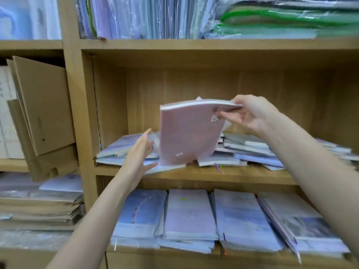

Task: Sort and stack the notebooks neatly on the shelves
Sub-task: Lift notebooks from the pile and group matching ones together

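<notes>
My right hand pinches the top corner of a pink notebook in a clear sleeve, holding it upright above the middle shelf. Its lower edge hangs just over a loose, untidy pile of pale notebooks lying on that shelf. My left hand is held with straight fingers to the left of the pink notebook, close to its lower left edge, over a small stack of notebooks. Whether it touches anything I cannot tell.
The shelf below holds several neat stacks of wrapped notebooks. The top shelf carries upright plastic-wrapped folders and green-edged packs. Folded cardboard boxes lean in the left bay above flat stacks of cardboard.
</notes>
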Action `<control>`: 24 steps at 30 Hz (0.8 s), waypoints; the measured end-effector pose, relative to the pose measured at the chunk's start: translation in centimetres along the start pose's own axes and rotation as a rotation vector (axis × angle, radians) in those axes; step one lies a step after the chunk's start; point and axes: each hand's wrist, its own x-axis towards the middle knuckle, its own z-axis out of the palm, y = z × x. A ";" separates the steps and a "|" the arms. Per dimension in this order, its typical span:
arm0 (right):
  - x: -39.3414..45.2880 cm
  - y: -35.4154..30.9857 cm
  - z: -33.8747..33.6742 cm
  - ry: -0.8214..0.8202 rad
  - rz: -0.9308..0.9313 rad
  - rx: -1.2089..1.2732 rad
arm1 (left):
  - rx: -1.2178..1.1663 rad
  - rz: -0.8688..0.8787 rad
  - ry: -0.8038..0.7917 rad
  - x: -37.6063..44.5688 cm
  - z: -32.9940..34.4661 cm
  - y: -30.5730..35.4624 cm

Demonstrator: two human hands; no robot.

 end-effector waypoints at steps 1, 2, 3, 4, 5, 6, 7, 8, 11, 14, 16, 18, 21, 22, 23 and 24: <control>-1.1 0.5 -1.0 -0.015 0.029 -0.011 | -0.015 -0.033 -0.032 -0.7 0.5 -0.3; -2.2 0.9 -1.9 -0.029 0.070 -0.024 | -0.014 -0.057 -0.061 -1.2 1.0 -0.7; -3.2 1.4 -2.9 -0.046 0.120 -0.031 | -0.024 -0.080 -0.083 -1.9 1.6 -1.1; -4.0 2.1 -3.8 -0.070 0.177 -0.039 | -0.034 -0.097 -0.095 -2.5 2.1 -1.5; -4.9 3.0 -4.7 -0.109 0.234 -0.057 | -0.035 -0.111 -0.100 -3.1 2.7 -1.9; -5.6 4.1 -5.6 -0.150 0.283 -0.091 | -0.015 -0.123 -0.099 -3.6 3.3 -2.3; -6.2 5.3 -6.5 -0.190 0.321 -0.122 | 0.023 -0.135 -0.085 -4.1 3.8 -2.8; -6.7 6.5 -7.4 -0.229 0.343 -0.150 | 0.061 -0.144 -0.068 -4.7 4.2 -3.4; -7.6 9.5 -9.5 -0.298 0.330 -0.319 | 0.157 -0.162 -0.086 -6.2 4.5 -5.2; -7.3 12.0 -10.4 -0.277 0.322 -0.571 | 0.231 -0.183 -0.094 -7.0 4.1 -6.5; -6.9 13.3 -10.7 -0.222 0.324 -0.599 | 0.226 -0.197 -0.067 -7.2 4.0 -7.3; -6.8 13.9 -10.5 -0.213 0.354 -0.494 | 0.200 -0.200 -0.057 -7.3 3.9 -7.7; -6.5 14.2 -9.9 -0.225 0.432 -0.362 | 0.136 -0.208 0.013 -7.4 3.8 -7.6; -6.3 14.4 -9.6 -0.202 0.436 -0.353 | 0.123 -0.231 0.040 -7.5 3.8 -7.7; -6.3 14.9 -9.2 -0.168 0.418 -0.362 | 0.110 -0.256 0.055 -7.6 3.8 -8.0; -6.2 15.7 -9.0 -0.135 0.385 -0.384 | 0.103 -0.259 0.059 -7.8 3.8 -8.4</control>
